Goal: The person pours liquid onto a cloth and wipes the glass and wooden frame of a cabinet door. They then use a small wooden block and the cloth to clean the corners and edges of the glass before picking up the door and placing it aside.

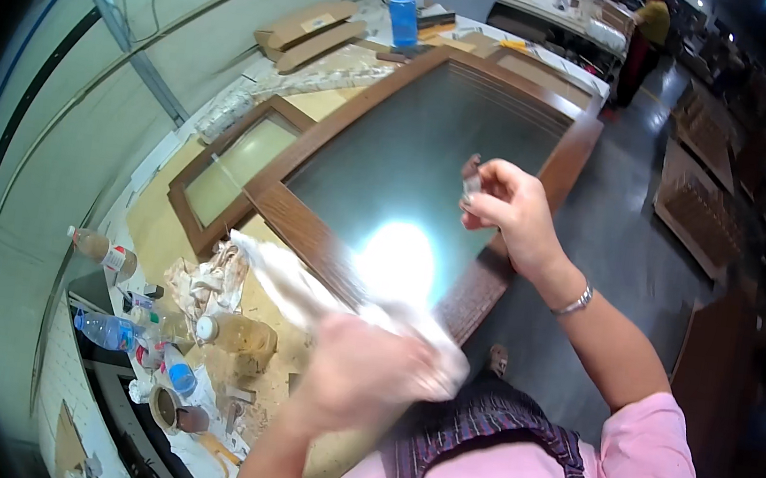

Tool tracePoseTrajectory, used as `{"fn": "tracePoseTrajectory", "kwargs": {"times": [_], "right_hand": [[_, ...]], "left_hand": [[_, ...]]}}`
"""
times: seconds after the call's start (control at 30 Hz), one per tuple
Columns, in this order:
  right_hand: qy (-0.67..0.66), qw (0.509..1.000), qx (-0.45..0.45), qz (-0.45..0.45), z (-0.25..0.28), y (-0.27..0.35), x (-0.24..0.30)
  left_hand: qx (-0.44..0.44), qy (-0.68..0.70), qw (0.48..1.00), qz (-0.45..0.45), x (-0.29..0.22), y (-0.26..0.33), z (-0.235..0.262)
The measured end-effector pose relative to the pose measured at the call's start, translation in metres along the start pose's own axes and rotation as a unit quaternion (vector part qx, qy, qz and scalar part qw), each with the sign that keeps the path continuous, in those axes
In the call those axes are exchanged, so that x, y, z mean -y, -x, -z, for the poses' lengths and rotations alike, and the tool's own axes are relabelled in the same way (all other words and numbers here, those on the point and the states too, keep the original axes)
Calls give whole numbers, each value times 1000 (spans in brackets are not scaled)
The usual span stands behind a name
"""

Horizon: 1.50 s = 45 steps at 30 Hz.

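Observation:
A white cloth is bunched in my left hand, which is blurred by motion over the near end of a brown-framed glass panel. The large panel's wooden frame surrounds dark glass that mirrors a bright light. Above its right side, my right hand pinches a small piece, brown at the top and pale below; its exact kind is too small to tell. A smaller brown-framed panel lies beside the large one, to the left.
Bottles stand or lie at the lower left, among them a yellowish one and a blue-capped one, beside a stained rag and a cup. A blue bottle and cardboard sit farther back. Another person stands far right.

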State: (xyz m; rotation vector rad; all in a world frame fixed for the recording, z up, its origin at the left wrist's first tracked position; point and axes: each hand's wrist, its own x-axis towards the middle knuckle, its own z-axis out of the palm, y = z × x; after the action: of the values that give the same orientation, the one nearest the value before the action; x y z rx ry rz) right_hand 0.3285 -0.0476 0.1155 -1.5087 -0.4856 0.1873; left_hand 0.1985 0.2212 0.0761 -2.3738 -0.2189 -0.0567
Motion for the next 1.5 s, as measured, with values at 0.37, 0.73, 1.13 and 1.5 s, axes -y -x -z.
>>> {"fn": "tracePoseTrajectory", "kwargs": {"times": [0.37, 0.73, 1.13, 1.5], "right_hand": [[-14, 1000, 9, 4, 0, -4, 2], [-153, 987, -38, -13, 5, 1, 1], [-221, 975, -35, 2, 7, 5, -1], [-277, 959, -57, 6, 46, 6, 7]], "left_hand": [[-203, 801, 498, 261, 141, -109, -104], [-259, 552, 730, -311, -24, 21, 139], [-150, 564, 706, -402, -25, -1, 136], [-139, 582, 729, -332, -31, -17, 145]]}}
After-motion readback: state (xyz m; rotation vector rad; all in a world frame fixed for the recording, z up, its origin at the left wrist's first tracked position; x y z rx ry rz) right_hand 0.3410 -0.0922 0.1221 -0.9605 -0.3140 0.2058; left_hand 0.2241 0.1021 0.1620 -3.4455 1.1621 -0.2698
